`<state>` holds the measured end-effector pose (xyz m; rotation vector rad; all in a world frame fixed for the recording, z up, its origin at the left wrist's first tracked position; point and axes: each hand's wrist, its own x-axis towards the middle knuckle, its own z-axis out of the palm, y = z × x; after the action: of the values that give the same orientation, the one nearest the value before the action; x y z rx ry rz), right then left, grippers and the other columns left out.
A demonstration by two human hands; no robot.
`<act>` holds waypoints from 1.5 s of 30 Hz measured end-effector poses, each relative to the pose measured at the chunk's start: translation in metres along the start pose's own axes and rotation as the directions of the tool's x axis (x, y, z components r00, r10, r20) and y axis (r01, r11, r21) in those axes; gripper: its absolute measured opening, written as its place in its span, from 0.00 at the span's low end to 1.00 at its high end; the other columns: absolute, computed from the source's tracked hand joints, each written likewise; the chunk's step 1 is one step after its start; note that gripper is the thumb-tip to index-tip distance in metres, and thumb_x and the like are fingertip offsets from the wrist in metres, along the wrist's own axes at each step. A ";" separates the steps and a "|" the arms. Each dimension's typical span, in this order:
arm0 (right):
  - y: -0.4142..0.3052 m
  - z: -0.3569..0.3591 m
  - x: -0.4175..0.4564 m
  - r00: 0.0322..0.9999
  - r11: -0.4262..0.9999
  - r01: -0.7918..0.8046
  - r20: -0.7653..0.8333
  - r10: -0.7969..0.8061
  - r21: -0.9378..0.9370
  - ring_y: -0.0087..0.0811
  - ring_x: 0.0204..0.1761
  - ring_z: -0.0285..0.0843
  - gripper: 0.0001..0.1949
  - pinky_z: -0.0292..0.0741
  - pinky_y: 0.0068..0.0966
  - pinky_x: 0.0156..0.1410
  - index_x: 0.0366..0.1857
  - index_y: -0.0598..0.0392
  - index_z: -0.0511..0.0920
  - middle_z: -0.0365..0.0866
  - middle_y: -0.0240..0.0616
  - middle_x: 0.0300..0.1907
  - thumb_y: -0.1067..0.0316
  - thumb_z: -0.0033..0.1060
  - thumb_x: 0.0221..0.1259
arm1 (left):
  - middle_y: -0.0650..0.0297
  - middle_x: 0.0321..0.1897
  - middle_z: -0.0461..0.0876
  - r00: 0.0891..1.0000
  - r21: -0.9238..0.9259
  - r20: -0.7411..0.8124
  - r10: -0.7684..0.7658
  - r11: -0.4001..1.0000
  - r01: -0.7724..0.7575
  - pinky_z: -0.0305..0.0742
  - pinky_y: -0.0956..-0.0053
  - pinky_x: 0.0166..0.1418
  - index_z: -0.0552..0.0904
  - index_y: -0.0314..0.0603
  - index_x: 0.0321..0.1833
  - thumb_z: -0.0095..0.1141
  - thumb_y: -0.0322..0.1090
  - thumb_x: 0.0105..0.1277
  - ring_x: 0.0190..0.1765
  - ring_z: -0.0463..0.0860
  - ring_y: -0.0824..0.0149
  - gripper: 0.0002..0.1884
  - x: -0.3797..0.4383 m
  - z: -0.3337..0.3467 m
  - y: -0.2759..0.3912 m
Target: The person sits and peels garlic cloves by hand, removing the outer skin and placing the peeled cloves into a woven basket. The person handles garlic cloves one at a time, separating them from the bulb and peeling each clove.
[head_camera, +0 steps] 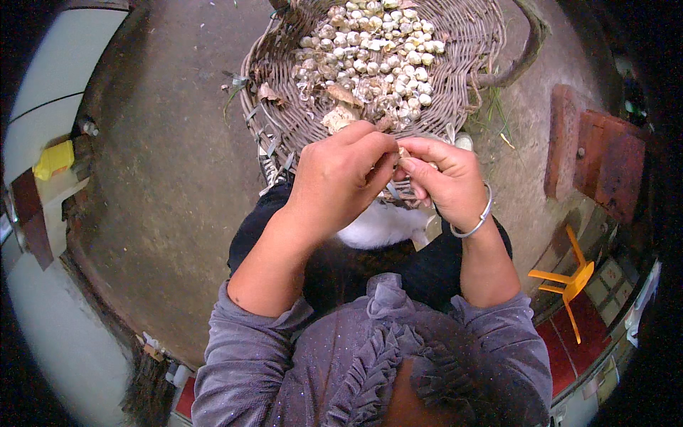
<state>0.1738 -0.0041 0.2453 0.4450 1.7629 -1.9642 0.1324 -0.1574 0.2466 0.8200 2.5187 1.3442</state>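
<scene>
My right hand (pixel 451 179) pinches a small garlic bulb (pixel 404 153) between thumb and fingers, close to the near rim of a woven wicker basket (pixel 459 64). From the other side, my left hand (pixel 341 179) brings its bent fingertips together on the same bulb; those tips are partly hidden. Many pale garlic bulbs (pixel 395 64) lie spread over the basket's floor beyond my hands. Among them are loose skins and a dry brown leaf (pixel 344 96). A torn pale papery piece (pixel 340 117) rests just past my left knuckles.
Below my hands, a white furry shape (pixel 379 227) shows between my dark-trousered knees. The basket's thick branch handle (pixel 525 58) curves out at right. Farther right are a reddish wooden bench (pixel 600 155) and an orange plastic stool (pixel 573 280). A yellow container (pixel 55 160) is at far left.
</scene>
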 end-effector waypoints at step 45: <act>-0.007 0.008 -0.001 0.992 0.874 0.113 -0.096 -0.076 0.472 0.15 0.17 0.62 0.10 0.61 0.11 0.18 0.39 0.61 0.70 0.69 0.29 0.19 0.74 0.48 0.52 | 0.71 0.20 0.71 0.854 -0.697 0.206 -0.478 0.541 0.471 0.62 0.89 0.25 0.72 0.35 0.27 0.50 0.27 0.53 0.23 0.67 0.82 0.03 0.001 0.007 0.013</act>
<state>0.1712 -0.0116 0.2525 0.6078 1.3439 -2.4878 0.1391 -0.1465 0.2531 -0.0603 1.6924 1.8775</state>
